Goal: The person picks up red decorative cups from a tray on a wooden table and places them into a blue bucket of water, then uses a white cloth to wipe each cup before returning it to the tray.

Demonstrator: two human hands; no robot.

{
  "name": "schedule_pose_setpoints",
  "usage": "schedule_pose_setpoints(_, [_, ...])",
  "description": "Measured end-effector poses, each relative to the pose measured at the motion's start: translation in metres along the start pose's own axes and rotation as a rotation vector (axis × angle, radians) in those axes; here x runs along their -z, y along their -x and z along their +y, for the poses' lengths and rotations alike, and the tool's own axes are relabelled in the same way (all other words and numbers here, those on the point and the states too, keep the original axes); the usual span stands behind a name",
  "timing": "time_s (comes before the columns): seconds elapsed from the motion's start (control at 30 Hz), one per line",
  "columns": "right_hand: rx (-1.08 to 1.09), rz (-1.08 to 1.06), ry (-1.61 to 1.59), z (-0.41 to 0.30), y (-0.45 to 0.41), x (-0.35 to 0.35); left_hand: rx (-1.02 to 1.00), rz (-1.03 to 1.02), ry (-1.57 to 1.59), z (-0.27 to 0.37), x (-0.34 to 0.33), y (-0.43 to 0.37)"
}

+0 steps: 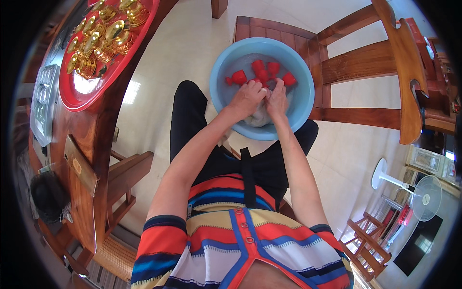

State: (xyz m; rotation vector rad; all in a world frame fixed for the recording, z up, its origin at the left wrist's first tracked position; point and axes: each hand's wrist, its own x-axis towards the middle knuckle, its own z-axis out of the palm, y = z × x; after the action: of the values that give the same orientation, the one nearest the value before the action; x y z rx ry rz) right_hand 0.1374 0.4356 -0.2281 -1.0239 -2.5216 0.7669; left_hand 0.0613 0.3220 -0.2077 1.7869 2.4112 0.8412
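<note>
A light blue plastic basin [262,135] rests on the seat of a wooden chair before me, with water in it. Both my left hand [249,95] and my right hand [277,99] are down inside the basin, close together. Between them they grip a whitish wet cloth [259,116], whose lower part hangs toward the near wall. Just beyond my fingers lie several small red cups [239,77], some with a stem. Whether one of them is wrapped in the cloth, I cannot tell.
On the wooden table [81,126] at left stands a red tray [86,103] holding several shiny gold cups [103,39]. A clear plastic box [44,103] and a black object [49,197] are farther left. The chair's backrest [361,67] rises at right; a fan [426,198] stands beyond.
</note>
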Motion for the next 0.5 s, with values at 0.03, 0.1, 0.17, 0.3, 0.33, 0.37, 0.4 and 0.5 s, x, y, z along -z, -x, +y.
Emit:
schedule_pose_setpoints(0.03, [0.041, -0.022, 0.016, -0.003, 0.0, 0.001, 0.006, -0.001, -0.003, -0.003, -0.005, 0.004])
schedule_pose_setpoints(0.1, [0.083, -0.04, 0.035, -0.003, 0.0, -0.001, 0.112, -0.178, 0.167, -0.007, -0.012, 0.009])
schedule_pose_setpoints(0.17, [0.1, -0.124, 0.047, 0.003, -0.001, -0.008, 0.154, -0.196, 0.16, -0.009, -0.019, 0.01])
schedule_pose_setpoints(0.3, [0.149, -0.149, 0.072, 0.008, -0.001, -0.01, 0.212, -0.044, -0.094, -0.008, -0.027, 0.015])
schedule_pose_setpoints(0.33, [0.183, -0.105, 0.111, 0.006, 0.0, -0.01, 0.214, -0.045, -0.094, -0.009, -0.028, 0.015])
schedule_pose_setpoints(0.37, [0.216, -0.06, 0.15, 0.005, 0.001, -0.009, 0.237, 0.005, -0.073, -0.01, -0.03, 0.014])
schedule_pose_setpoints(0.4, [0.215, -0.059, 0.15, 0.006, 0.0, -0.008, 0.257, 0.058, -0.053, -0.013, -0.031, 0.012])
schedule_pose_setpoints(0.5, [0.231, -0.125, 0.098, 0.004, -0.001, -0.004, 0.48, -0.041, 0.444, -0.031, -0.033, 0.0])
